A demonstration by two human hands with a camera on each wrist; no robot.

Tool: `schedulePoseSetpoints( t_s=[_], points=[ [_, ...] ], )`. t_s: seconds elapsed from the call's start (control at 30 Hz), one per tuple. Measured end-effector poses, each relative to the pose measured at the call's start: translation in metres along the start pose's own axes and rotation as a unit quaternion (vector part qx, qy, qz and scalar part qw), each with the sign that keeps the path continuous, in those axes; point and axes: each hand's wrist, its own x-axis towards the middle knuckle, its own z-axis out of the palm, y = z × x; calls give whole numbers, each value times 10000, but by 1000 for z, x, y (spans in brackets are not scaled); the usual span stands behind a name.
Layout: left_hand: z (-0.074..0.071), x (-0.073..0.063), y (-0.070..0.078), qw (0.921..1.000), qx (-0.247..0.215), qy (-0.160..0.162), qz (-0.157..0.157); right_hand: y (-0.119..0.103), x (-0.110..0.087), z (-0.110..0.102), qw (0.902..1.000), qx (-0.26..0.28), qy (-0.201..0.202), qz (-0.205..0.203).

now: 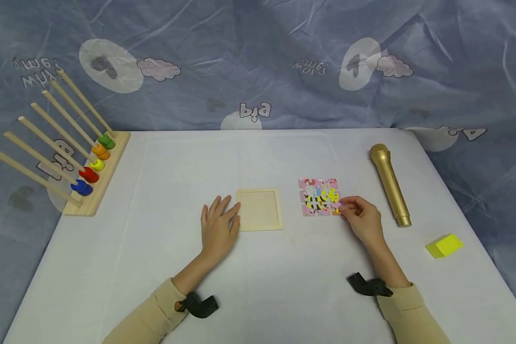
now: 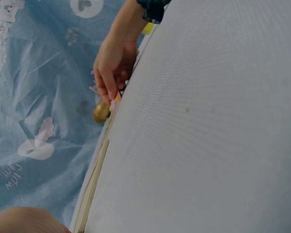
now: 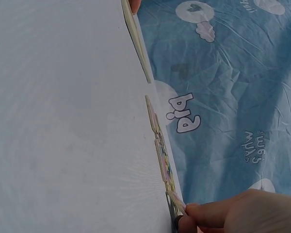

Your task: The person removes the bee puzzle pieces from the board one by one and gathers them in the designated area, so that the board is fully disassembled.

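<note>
A small pink jigsaw puzzle [image 1: 320, 197] with a bee picture lies on the white table, its pieces joined in a square. My right hand [image 1: 362, 219] is at its right edge, thumb and finger pinching a puzzle piece [image 3: 176, 201]. That piece looks tilted up in the right wrist view; the fingers hide part of it. Left of the puzzle lies a shallow, square wooden puzzle tray [image 1: 260, 230] with nothing in it. My left hand [image 1: 218, 229] rests palm down beside it, fingers spread, thumb and forefinger at the tray's left edge.
A wooden bead rack [image 1: 107, 184] with tall pegs and coloured rings stands at the far left. To the right of my right hand lie a gold microphone [image 1: 390, 185] and a yellow block [image 1: 444, 246]. A patterned blue-grey cloth [image 1: 258, 62] hangs behind the table.
</note>
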Motion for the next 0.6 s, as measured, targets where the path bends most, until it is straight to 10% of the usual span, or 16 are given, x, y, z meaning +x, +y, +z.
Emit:
schedulePoseSetpoints(
  t_s=[0.6],
  points=[
    [0,0,-1,10000,-44,18,-6,0,-3,1,9956,-756,376,-403]
  ],
)
